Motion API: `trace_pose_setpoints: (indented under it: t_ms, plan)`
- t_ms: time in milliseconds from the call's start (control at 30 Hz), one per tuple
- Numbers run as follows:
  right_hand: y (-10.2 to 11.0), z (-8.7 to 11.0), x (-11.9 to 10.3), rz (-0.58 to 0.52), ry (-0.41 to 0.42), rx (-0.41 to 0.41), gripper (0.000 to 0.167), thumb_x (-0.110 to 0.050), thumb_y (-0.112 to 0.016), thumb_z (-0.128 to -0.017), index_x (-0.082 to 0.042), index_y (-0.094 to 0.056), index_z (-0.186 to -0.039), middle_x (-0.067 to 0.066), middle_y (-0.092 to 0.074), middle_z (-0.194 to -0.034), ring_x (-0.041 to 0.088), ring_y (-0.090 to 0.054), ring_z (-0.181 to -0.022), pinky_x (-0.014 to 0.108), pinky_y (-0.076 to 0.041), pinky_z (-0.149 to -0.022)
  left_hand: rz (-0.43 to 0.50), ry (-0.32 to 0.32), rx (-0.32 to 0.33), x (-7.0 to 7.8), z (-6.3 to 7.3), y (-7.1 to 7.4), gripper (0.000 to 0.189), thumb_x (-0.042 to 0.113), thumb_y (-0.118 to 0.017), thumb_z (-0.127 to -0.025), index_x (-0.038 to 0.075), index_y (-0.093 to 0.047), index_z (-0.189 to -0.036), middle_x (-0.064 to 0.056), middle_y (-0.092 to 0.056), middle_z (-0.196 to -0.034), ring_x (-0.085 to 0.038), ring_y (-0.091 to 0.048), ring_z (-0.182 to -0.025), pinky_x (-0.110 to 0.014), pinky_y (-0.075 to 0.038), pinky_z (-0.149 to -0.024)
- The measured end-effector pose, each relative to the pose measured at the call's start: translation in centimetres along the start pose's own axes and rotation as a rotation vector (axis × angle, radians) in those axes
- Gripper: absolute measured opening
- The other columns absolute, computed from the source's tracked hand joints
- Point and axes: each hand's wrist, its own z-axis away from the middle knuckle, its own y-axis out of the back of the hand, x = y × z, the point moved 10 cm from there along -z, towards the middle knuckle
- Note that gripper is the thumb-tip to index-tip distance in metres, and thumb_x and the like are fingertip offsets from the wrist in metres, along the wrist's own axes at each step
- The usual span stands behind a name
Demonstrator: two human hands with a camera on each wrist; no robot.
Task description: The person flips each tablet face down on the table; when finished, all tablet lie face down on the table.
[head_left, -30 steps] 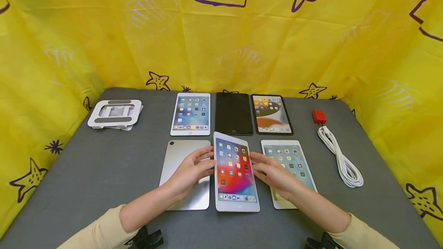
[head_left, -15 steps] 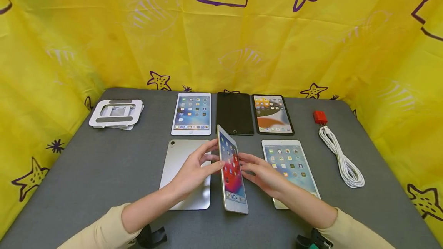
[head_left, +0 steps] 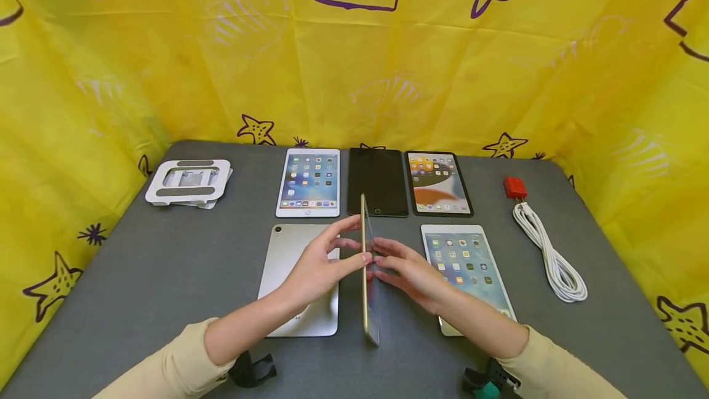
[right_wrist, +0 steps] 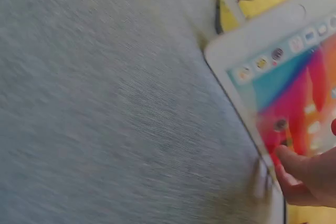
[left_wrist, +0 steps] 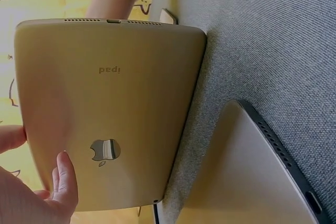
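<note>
A tablet (head_left: pixel 364 303) with a gold back and white front stands upright on its long edge, seen almost edge-on in the head view. My left hand (head_left: pixel 318 266) holds it, thumb at the upper edge and fingers against the back (left_wrist: pixel 136 103). The fingertips of my right hand (head_left: pixel 412 276) touch the lit screen (right_wrist: pixel 283 95) from the other side, fingers loosely bent. Left of it a silver tablet (head_left: pixel 277 263) lies face down, partly behind my left forearm. To the right lies a white tablet (head_left: pixel 462 257) with its screen lit, partly covered by my right forearm.
Behind stand out a lit white tablet (head_left: pixel 308 183), a dark-screened one (head_left: pixel 379 171) and a lit black-framed one (head_left: pixel 440 183), all flat. A white folding stand (head_left: pixel 188 182) sits back left. A red charger (head_left: pixel 515 187) and coiled white cable (head_left: pixel 548 251) lie right.
The held tablet has turned from screen facing me to almost edge-on, its screen now toward the right. My right hand has shifted left with it; the left hand has moved slightly right.
</note>
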Motion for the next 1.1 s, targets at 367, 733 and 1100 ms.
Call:
trace_pose_setpoints:
  t_ms: [367, 733, 1100]
  plan:
    - [0.4, -1.3, -7.2, 0.206, 0.256, 0.072, 0.050, -0.018, -0.058, -0.098, -0.007, -0.043, -0.145, 0.014, -0.040, -0.149, 0.032, -0.038, -0.136, 0.049, -0.032, -0.111, -0.017, 0.009, 0.014, -0.2, -0.2, -0.1, 0.065, 0.013, -0.076, -0.085, 0.015, -0.048, -0.142, -0.006, -0.053, -0.136, -0.023, -0.058, -0.109, -0.033, -0.053, -0.083]
    - [0.0, -2.3, -7.8, 0.326, 0.248, 0.107, 0.052, -0.020, -0.065, -0.093, -0.018, -0.048, -0.142, 0.006, -0.049, -0.141, 0.028, -0.041, -0.133, 0.055, -0.029, -0.109, -0.033, 0.017, 0.009, -0.5, 0.0, -0.4, 0.061, 0.019, -0.075, -0.086, 0.018, -0.049, -0.141, 0.000, -0.053, -0.136, -0.020, -0.058, -0.111, -0.033, -0.052, -0.085]
    - [0.4, -2.4, -7.5, 0.265, 0.232, 0.085, 0.055, -0.020, -0.065, -0.093, -0.014, -0.046, -0.144, 0.008, -0.049, -0.141, 0.027, -0.047, -0.128, 0.048, -0.039, -0.106, -0.085, -0.138, 0.007, 0.5, 0.8, -0.3, 0.039, 0.016, -0.068, -0.092, 0.015, -0.058, -0.130, 0.002, -0.060, -0.127, -0.016, -0.058, -0.109, -0.032, -0.053, -0.086]
